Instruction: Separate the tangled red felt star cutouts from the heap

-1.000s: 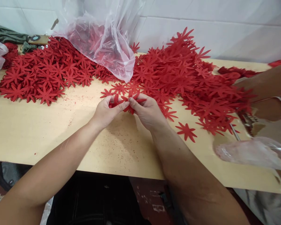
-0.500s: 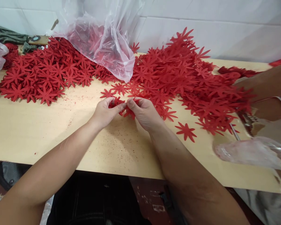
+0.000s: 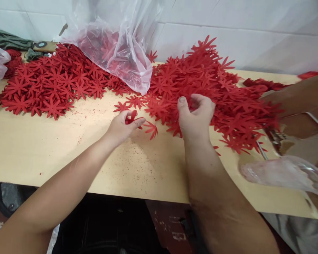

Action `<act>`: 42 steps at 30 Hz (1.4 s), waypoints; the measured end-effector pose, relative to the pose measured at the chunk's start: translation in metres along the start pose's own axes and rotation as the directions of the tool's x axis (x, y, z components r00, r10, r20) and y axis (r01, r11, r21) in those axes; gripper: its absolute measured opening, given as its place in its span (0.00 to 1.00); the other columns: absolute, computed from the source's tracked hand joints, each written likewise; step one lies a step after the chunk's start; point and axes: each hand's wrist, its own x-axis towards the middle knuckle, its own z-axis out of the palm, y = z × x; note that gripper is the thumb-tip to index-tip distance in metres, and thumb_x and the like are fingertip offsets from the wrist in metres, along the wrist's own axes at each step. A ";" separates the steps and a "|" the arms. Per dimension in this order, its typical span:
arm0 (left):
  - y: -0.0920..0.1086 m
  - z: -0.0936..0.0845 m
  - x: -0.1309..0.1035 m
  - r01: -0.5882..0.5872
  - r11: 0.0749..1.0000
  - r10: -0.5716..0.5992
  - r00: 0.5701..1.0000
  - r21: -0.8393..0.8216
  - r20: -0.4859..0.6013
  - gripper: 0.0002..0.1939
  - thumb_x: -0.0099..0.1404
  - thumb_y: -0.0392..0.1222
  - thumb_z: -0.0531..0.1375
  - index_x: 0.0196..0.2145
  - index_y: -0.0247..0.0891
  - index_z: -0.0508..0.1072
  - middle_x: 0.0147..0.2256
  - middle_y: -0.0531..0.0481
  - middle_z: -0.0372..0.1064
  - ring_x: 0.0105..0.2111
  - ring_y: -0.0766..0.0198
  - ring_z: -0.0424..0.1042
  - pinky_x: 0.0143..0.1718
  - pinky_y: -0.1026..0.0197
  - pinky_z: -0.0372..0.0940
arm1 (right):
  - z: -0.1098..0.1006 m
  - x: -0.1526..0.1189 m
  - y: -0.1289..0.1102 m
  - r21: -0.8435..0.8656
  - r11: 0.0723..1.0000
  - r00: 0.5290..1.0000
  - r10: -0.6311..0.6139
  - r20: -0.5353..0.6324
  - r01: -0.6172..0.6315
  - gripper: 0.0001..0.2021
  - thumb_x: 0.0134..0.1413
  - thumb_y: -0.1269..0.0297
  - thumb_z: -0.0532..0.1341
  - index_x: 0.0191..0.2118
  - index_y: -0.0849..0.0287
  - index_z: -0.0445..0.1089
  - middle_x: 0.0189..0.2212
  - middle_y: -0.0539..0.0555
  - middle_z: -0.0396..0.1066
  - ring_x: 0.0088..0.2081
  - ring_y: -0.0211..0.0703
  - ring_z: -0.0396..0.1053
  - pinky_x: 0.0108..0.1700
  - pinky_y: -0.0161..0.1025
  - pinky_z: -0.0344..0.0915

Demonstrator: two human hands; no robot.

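Observation:
My left hand (image 3: 124,125) is closed on a red flower-shaped cutout (image 3: 133,115), its thumb stretched along it. Just right of the thumb tip, another red petalled piece (image 3: 151,129) shows, curled; whether it is joined to the held one I cannot tell. My right hand (image 3: 196,114) is at the near edge of the right-hand pile of red flower cutouts (image 3: 172,79). Its thumb and fingers are apart, and I see nothing between them. A few single cutouts (image 3: 122,106) lie flat beyond my left hand.
Another heap of red cutouts (image 3: 42,83) covers the table's (image 3: 55,148) back left. A clear plastic bag (image 3: 132,67) with red pieces stands between the heaps. At the right are a cardboard box (image 3: 304,95) and a clear plastic piece (image 3: 283,173). A tiled wall (image 3: 241,46) rises behind.
My right hand has parted from my left, moving right and opening over the pile's edge. My left hand has stayed nearly in place with its red cutout. A curled red piece now shows beside it.

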 end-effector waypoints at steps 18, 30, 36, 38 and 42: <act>0.011 0.002 -0.005 0.128 0.992 -0.128 0.991 -0.015 -0.029 0.07 0.60 0.37 0.61 0.26 0.33 0.69 0.16 0.58 0.63 0.14 0.77 0.56 0.19 0.67 0.51 | 0.006 -0.025 -0.057 0.424 0.767 0.751 0.111 0.651 -0.481 0.21 0.43 0.41 0.64 0.33 0.56 0.72 0.30 0.52 0.73 0.30 0.36 0.70 0.33 0.37 0.69; 0.011 -0.001 -0.005 0.071 0.996 -0.078 0.989 0.061 0.122 0.07 0.60 0.29 0.58 0.26 0.33 0.68 0.16 0.59 0.61 0.16 0.76 0.58 0.22 0.68 0.54 | 0.020 -0.032 -0.056 0.465 0.781 0.840 0.137 0.525 -0.418 0.13 0.46 0.52 0.65 0.25 0.57 0.69 0.22 0.48 0.66 0.25 0.35 0.65 0.30 0.37 0.67; 0.012 0.001 -0.006 0.105 0.993 -0.108 0.993 0.056 0.048 0.13 0.62 0.36 0.59 0.20 0.35 0.65 0.14 0.58 0.59 0.14 0.76 0.55 0.20 0.67 0.51 | 0.011 -0.013 -0.022 0.167 0.957 0.970 0.244 -0.024 -0.237 0.21 0.47 0.57 0.65 0.46 0.60 0.68 0.46 0.64 0.68 0.48 0.49 0.68 0.51 0.51 0.65; 0.013 0.002 -0.007 0.123 0.991 -0.124 0.992 0.055 0.012 0.16 0.63 0.40 0.59 0.19 0.35 0.64 0.13 0.59 0.56 0.14 0.76 0.53 0.19 0.67 0.49 | 0.010 -0.014 -0.027 0.139 0.976 0.984 0.173 -0.047 -0.166 0.23 0.47 0.54 0.65 0.48 0.63 0.69 0.51 0.67 0.65 0.53 0.52 0.65 0.55 0.52 0.61; 0.013 0.003 -0.007 0.126 0.991 -0.127 0.992 0.048 0.016 0.17 0.63 0.41 0.59 0.19 0.36 0.62 0.13 0.60 0.55 0.13 0.77 0.52 0.18 0.67 0.48 | 0.014 -0.030 -0.056 0.385 0.897 0.901 0.034 0.433 -0.219 0.19 0.52 0.44 0.58 0.35 0.56 0.72 0.32 0.55 0.72 0.36 0.41 0.71 0.40 0.42 0.69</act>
